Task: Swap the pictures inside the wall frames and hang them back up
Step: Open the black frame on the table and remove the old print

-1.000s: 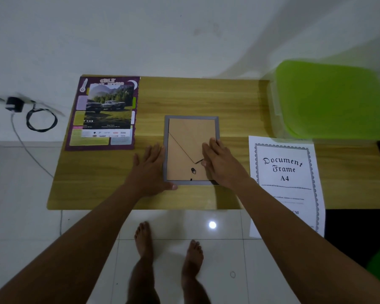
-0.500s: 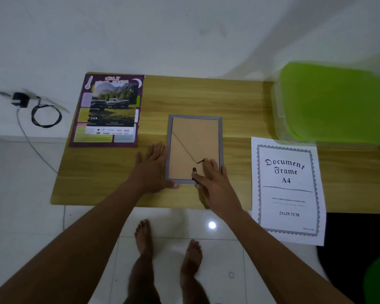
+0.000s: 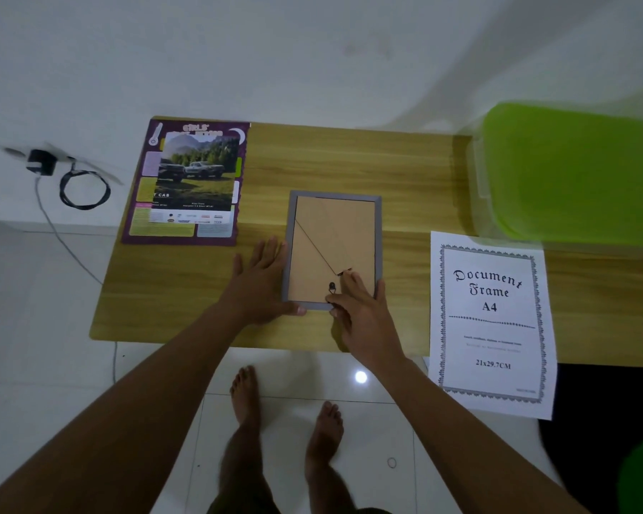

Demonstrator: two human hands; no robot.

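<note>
Grey rectangular frame (image 3: 335, 231), brown backing up, lies touching our flat, spread left hand (image 3: 262, 283) and under our right hand (image 3: 364, 320), whose relaxed fingers (image 3: 353, 281) rest beside its small black clip (image 3: 332, 287), gripping nothing; hard prying could skid it.

The person shows two bare forearms (image 3: 156, 395) running unsleeved to the left hand (image 3: 262, 285) and right hand (image 3: 362, 315), plus bare shins (image 3: 238, 465) and bare feet (image 3: 244, 398).
</note>
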